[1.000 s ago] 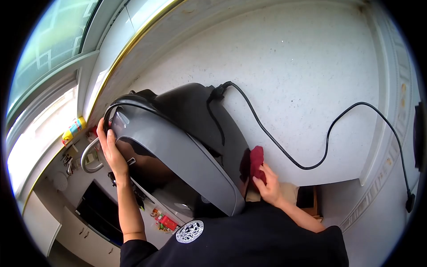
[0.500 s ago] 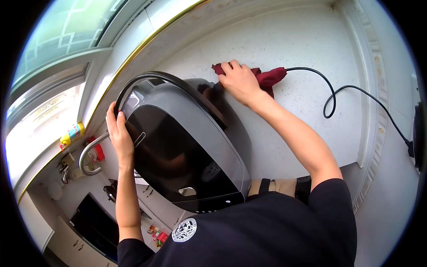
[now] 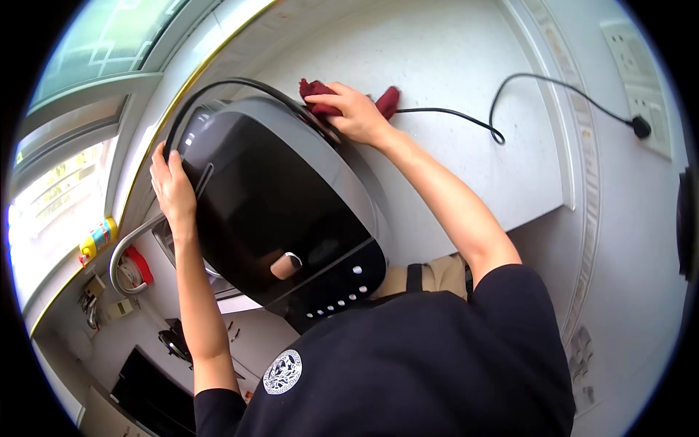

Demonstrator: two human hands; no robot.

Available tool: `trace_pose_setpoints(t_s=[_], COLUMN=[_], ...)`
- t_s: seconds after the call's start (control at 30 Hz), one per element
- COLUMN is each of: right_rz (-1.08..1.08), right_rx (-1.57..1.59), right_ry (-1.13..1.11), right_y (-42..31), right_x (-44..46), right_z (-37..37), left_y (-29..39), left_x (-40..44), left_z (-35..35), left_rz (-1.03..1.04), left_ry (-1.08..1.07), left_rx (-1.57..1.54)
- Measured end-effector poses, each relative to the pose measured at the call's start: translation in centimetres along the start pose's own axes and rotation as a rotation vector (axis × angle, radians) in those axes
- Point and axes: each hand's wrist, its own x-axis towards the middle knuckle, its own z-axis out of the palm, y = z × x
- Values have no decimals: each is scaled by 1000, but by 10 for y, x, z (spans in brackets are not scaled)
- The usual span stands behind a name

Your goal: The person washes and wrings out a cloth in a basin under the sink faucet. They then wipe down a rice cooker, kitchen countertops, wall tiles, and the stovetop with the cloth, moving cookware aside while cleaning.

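Observation:
A grey and black rice cooker [image 3: 262, 197] with a curved carrying handle [image 3: 240, 81] stands tilted in view, its row of buttons toward my body. My left hand [image 3: 173, 186] grips its left side at the handle's end, thumb on top. Beyond the cooker's far right side, my right hand [image 3: 357, 115] is closed on a bunched maroon cloth [image 3: 317, 93]. A black power cord [image 3: 451, 115] comes out from the cloth's right end. The cloth hides the cord's stretch toward the cooker.
White countertop [image 3: 466, 65] with small specks lies around the cloth. The cord's plug [image 3: 641, 127] is at a wall socket panel [image 3: 632, 65] on the right. A curved faucet [image 3: 116, 269] and a yellow bottle [image 3: 98, 239] stand left, by the window.
My right hand and the cloth have moved left, closer to the cooker, baring more cord. The view has shifted, bringing the wall socket and the cooker's buttons into sight. My left hand keeps its grip.

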Motion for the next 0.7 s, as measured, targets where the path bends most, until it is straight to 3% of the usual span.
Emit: trace_pose_setpoints(t_s=[0.07,0.13,0.3,0.33,0.4,0.47,0.5,0.6,0.67,0.7], right_rz=[299,504,555,502,481,356,305,341,659,662], right_rx=[649,634,921,762,790,671,692,657,780,980], right_ry=[8,-12,367,451,579,515,589,413,454,510], right_y=[-13,-21,-57,-85,-144,-171,-167,-107,-54,-41], right_x=[-36,-89,-220,-230,-229,-215,-197,-155,-161,-181], right_z=[-1,-13,22,26,21,-3,-8,-18,10,27], left_y=[-7,-11,-25,-31,-40,-44,-33,-23,-18,-6], left_x=[5,10,22,26,36,42,35,37,38,30], left_z=[2,4,15,18,20,26,23,22,24,22], left_rz=[32,2,55,84,125,163,154,74,30,-46], left_ry=[-20,-31,5,6,18,40,25,-12,-5,-8], left_rx=[7,14,49,57,19,52,76,50,87,131])
